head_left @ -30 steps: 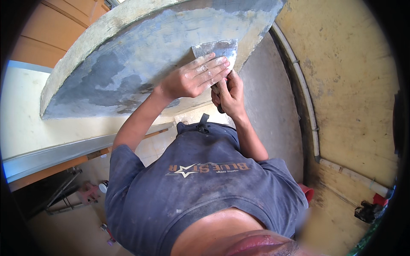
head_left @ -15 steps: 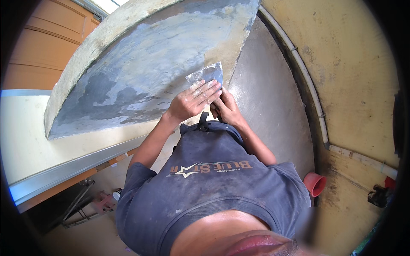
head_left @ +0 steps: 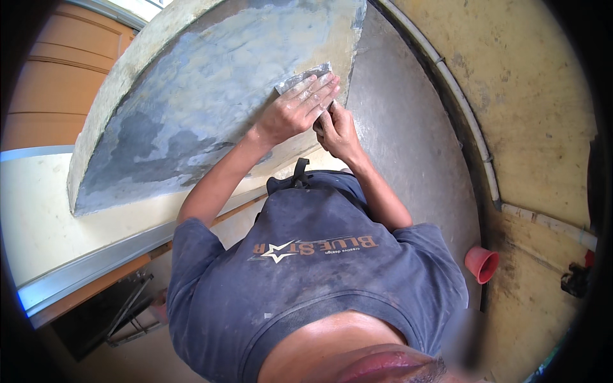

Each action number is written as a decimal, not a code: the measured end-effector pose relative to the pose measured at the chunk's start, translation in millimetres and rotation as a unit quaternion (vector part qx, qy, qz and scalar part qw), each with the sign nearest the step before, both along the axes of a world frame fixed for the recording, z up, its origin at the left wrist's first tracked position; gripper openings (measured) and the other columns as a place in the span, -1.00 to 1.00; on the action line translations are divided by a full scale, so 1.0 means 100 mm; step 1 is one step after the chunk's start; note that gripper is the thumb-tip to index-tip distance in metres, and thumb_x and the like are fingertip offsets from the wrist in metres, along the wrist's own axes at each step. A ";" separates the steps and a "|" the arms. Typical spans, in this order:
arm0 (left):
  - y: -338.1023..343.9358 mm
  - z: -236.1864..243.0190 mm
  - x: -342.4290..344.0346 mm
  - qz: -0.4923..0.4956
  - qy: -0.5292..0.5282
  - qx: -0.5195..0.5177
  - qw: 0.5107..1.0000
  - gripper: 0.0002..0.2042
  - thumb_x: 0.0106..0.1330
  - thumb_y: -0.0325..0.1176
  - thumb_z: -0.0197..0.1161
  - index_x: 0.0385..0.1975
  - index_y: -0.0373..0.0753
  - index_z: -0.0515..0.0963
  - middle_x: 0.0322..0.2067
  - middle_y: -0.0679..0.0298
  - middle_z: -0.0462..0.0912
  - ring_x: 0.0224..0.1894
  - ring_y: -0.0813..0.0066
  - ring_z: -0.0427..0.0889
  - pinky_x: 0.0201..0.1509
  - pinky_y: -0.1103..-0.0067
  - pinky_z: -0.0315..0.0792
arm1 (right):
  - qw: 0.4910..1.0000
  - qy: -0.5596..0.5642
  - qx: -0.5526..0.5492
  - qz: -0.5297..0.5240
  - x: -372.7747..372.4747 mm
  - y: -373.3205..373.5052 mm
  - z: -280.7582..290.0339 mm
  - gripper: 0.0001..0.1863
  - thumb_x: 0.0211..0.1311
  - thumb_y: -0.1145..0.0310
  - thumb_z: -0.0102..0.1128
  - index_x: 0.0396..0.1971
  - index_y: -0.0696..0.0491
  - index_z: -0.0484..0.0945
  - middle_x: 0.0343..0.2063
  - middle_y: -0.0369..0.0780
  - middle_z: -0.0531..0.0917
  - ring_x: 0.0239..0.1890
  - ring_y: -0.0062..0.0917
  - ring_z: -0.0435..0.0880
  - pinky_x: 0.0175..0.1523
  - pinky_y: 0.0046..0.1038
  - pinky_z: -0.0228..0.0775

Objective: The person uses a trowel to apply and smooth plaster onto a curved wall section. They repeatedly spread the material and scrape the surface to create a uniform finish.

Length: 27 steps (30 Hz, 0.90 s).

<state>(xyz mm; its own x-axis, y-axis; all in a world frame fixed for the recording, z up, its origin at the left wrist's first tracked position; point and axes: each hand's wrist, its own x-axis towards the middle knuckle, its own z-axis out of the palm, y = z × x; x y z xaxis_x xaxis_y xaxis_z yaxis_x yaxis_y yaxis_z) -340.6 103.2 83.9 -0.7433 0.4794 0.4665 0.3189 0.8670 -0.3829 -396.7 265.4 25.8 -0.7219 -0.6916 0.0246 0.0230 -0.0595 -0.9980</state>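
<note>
My right hand [head_left: 340, 131] is wrapped round the handle of a wide putty knife [head_left: 295, 81], which it mostly hides. With its fingers stretched out and lying flat, my left hand [head_left: 297, 110] presses on the back of the blade. Only a strip of metal along the blade's front edge shows beyond the fingertips. The blade lies against a half-round plastered surface [head_left: 204, 89], patchy in grey, blue-grey and tan. White putty smears cover my left fingers.
A pale thick rim [head_left: 102, 115] curves round the surface's left side. To the right are a smooth grey area [head_left: 408, 127] and a stained yellow wall [head_left: 530, 96] with a white pipe [head_left: 463, 102]. A red container [head_left: 482, 263] stands at lower right, an orange panelled door [head_left: 64, 76] at upper left.
Both hands and the putty knife have slid farther up the plastered surface, away from my body. The arms are more stretched out. The grip looks the same.
</note>
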 end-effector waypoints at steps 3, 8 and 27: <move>-0.03 0.03 -0.01 -0.009 0.007 -0.028 1.000 -0.56 0.42 -0.42 0.19 0.29 -0.20 0.62 0.39 0.30 0.58 0.44 0.48 0.52 0.59 0.42 0.37 | 0.999 -0.039 -0.022 -0.001 0.01 0.00 -0.01 -0.73 0.62 0.37 -0.03 -0.33 0.20 0.47 -0.66 -0.31 0.53 -0.64 -0.66 0.51 -0.51 -0.46 0.37; -0.02 0.00 -0.02 -0.004 0.013 -0.003 1.000 -0.57 0.41 -0.41 0.20 0.28 -0.20 0.63 0.36 0.32 0.61 0.44 0.49 0.53 0.60 0.44 0.35 | 0.999 0.000 -0.039 -0.007 0.01 -0.06 -0.03 -0.79 0.60 0.43 -0.01 -0.30 0.22 0.47 -0.66 -0.29 0.53 -0.64 -0.66 0.52 -0.52 -0.46 0.37; 0.35 -1.21 0.40 0.121 -0.152 0.198 0.961 -0.42 0.35 -0.36 0.29 0.43 -0.12 0.49 0.48 0.12 0.44 0.45 0.16 0.51 0.52 0.26 0.42 | 0.935 -0.103 0.182 0.285 -0.27 0.72 -0.74 -0.61 0.52 0.20 0.22 0.07 0.23 0.49 -0.58 -0.30 0.55 -0.58 -0.63 0.57 -0.47 -0.46 0.44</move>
